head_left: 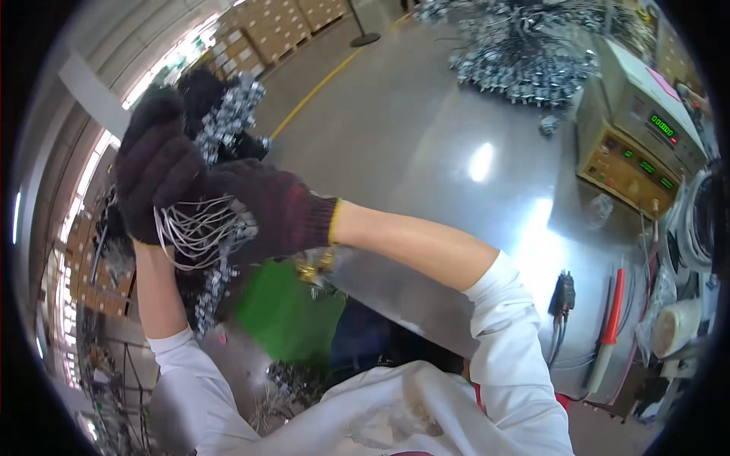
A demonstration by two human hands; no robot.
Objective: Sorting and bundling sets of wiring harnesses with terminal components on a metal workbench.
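Both of my hands wear dark knitted gloves and are raised together at the left. My left hand [156, 163] is closed around one end of a bundle of thin grey-white wires [199, 220]. My right hand [270, 205] wraps the same bundle beside it, its fingers partly hidden behind the left hand. The wires bow out in loose loops below the two hands. Just beyond the hands is a cluster of small silver metal parts [232, 110]; more silver parts [213, 296] hang below them. Whether these join the held wires, I cannot tell.
A shiny metal table [395, 129] carries a large heap of silver-ended leads [525, 72] at the back. Two stacked test instruments [639, 129] with green displays stand right. Nearer lie a black clip [563, 292] and a red probe [614, 308]. Cartons [266, 30] stand beyond.
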